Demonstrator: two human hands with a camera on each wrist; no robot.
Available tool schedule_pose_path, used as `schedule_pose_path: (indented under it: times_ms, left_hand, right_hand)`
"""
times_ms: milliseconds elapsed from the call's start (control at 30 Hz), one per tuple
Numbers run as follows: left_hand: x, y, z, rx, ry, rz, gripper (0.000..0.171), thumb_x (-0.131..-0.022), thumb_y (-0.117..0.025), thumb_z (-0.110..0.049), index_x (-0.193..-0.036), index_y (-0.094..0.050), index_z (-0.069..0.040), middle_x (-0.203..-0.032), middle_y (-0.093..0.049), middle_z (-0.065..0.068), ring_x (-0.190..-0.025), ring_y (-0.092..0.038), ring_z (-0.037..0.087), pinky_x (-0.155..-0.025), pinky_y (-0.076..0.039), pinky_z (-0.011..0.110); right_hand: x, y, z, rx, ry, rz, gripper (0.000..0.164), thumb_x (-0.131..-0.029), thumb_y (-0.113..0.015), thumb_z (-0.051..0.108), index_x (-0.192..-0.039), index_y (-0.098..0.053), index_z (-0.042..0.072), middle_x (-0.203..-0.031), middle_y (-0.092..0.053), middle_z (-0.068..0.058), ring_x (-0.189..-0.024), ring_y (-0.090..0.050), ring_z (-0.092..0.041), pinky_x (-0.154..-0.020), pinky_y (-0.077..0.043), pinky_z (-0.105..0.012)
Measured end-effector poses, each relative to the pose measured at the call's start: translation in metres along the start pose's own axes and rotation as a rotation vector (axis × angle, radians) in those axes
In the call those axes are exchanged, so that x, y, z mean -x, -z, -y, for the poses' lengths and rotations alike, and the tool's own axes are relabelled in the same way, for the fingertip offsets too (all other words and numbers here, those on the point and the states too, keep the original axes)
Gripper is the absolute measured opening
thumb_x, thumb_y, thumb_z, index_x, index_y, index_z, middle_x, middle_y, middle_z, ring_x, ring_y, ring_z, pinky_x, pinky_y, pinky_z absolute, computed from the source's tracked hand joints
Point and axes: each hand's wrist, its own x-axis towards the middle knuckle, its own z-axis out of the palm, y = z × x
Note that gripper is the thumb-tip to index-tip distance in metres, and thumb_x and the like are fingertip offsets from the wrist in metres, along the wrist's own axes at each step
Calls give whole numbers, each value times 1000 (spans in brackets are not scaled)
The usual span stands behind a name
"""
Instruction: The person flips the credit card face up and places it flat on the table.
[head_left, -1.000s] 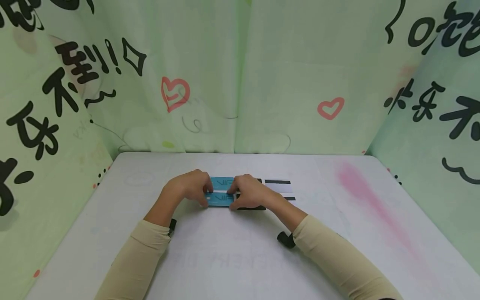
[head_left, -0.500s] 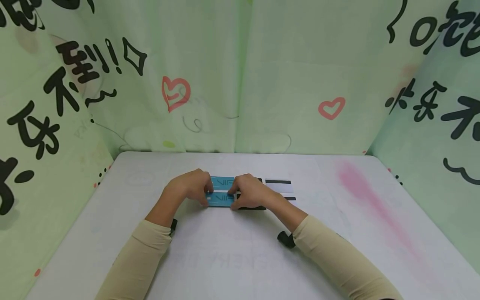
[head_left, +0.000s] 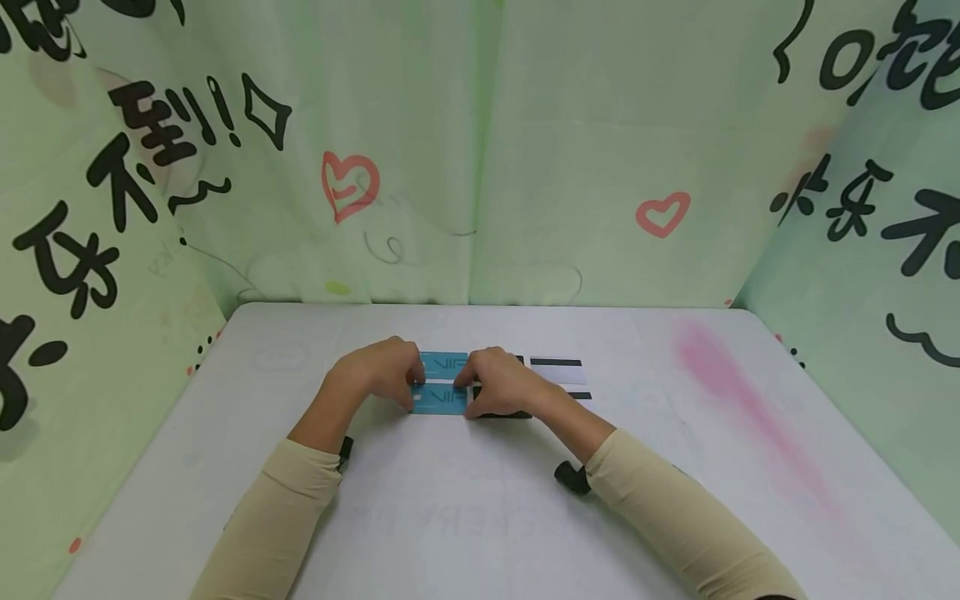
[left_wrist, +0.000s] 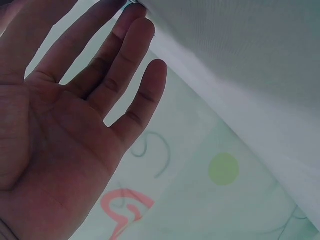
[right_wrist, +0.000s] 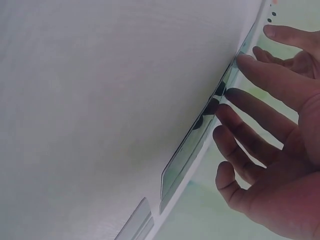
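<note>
Two teal cards (head_left: pixel 442 365) marked "VIP" lie one behind the other at the middle of the white table. My left hand (head_left: pixel 381 371) is at their left end, thumb and fingertips right at the corners of the nearer teal card (head_left: pixel 441 400). At that card's right end is my right hand (head_left: pixel 501 385), its index fingertip at the far edge and its thumb beside the near corner. Black-edged cards (head_left: pixel 513 416) are partly hidden under this hand. The right wrist view shows a glossy card (right_wrist: pixel 181 162) beside loosely bent fingers. Spread fingers show on the left hand (left_wrist: pixel 75 120) in the left wrist view.
White cards (head_left: pixel 557 372) with black stripes lie to the right of the right hand, one partly covered by the wrist. A pink smear (head_left: pixel 735 400) marks the right side of the tabletop. Green curtains (head_left: pixel 480 167) with black writing enclose the table's back and sides.
The nearer teal card now lies flatter, with its near edge more exposed. The right thumb has drawn slightly away from its corner; the left thumb has shifted a little. Otherwise the arms hold still.
</note>
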Motion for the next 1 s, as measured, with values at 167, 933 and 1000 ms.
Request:
schedule_pose_path:
  times_ms: [167,933,1000]
  left_hand:
    - [-1,2,1,8,-4,-10,34,-81,-87,-13,-114,-80,-5,-104,-77,5,-92,-66,15,-86,-58,36]
    - [-25,7,-6,119,-39,-108,40,-91,-81,-16,-129,-72,-9,-113,-73,9,-104,-65,22,-93,-56,38]
    - [-30,8,-7,116,-53,-111,40,-90,-80,-15,-129,-72,-9,-114,-73,9,-104,-65,22,-92,-57,38]
  right_hand:
    - [4,3,-3,-48,-15,-15,36,-82,-89,18,-115,-80,9,-116,-74,-5,-109,-65,-20,-95,-55,-38]
    - [16,37,-44,-153,-77,-116,41,-87,-82,14,-126,-74,6,-125,-73,-11,-116,-65,-32,-96,-55,-43]
    - [18,38,-48,-155,-77,-124,41,-86,-82,13,-126,-73,6,-125,-73,-11,-116,-65,-33,-97,-55,-44]
